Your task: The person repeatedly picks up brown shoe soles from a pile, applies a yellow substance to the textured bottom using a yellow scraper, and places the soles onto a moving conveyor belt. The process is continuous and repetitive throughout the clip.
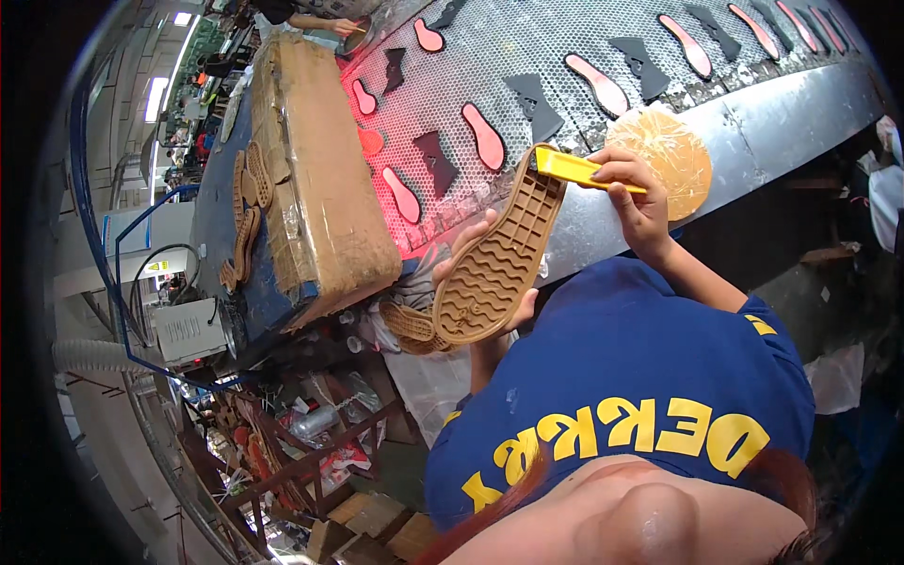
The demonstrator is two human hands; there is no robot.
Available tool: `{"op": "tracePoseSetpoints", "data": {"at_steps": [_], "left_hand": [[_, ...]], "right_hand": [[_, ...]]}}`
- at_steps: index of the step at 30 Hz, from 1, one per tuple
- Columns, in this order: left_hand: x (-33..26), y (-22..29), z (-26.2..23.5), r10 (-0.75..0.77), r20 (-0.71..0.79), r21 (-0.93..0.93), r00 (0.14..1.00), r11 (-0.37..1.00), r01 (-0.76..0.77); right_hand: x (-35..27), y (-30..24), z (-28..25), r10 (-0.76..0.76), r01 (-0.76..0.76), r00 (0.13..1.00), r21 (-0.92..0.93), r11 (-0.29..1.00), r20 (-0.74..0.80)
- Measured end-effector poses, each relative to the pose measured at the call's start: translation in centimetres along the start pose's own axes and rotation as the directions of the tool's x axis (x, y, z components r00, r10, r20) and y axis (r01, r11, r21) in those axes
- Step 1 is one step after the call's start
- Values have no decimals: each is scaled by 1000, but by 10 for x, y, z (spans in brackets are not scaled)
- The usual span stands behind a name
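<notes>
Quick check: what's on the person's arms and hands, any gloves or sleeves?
No gloves: the left hand and the right hand are bare. Forearms are uncovered too. Short blue shirt sleeves, the right one with a yellow mark at its edge. No watch or rings visible.

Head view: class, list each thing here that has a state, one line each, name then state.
Left hand: holds the sole from below.
Right hand: grips the yellow tool.
Sole: tan, tread up, raised off the belt.
Yellow tool: tip on the sole's far end.
Mesh belt: carries pink insoles and dark pieces.
Box: closed, taped.
</notes>
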State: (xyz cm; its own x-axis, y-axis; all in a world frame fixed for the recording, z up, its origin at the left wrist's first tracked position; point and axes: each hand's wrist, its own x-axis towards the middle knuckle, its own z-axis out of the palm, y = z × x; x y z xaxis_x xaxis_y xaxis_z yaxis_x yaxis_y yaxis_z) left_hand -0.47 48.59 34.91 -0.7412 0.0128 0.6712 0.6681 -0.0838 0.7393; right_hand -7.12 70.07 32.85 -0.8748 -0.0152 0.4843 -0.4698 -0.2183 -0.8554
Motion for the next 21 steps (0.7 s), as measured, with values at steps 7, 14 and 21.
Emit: {"op": "tracePoseSetpoints", "data": {"at_steps": [7, 14, 21], "left_hand": [[9, -1, 3, 8, 68, 61, 998, 998, -12], [3, -4, 10, -83, 33, 103, 996, 992, 79], [6, 3, 15, -251, -39, 502, 967, 832, 236]], "right_hand": [[2, -21, -5, -35, 38, 995, -30, 999, 91], [1, -14, -5, -86, 93, 995, -182, 979, 48], [-17, -33, 22, -232, 292, 925, -174, 941, 300]]}}
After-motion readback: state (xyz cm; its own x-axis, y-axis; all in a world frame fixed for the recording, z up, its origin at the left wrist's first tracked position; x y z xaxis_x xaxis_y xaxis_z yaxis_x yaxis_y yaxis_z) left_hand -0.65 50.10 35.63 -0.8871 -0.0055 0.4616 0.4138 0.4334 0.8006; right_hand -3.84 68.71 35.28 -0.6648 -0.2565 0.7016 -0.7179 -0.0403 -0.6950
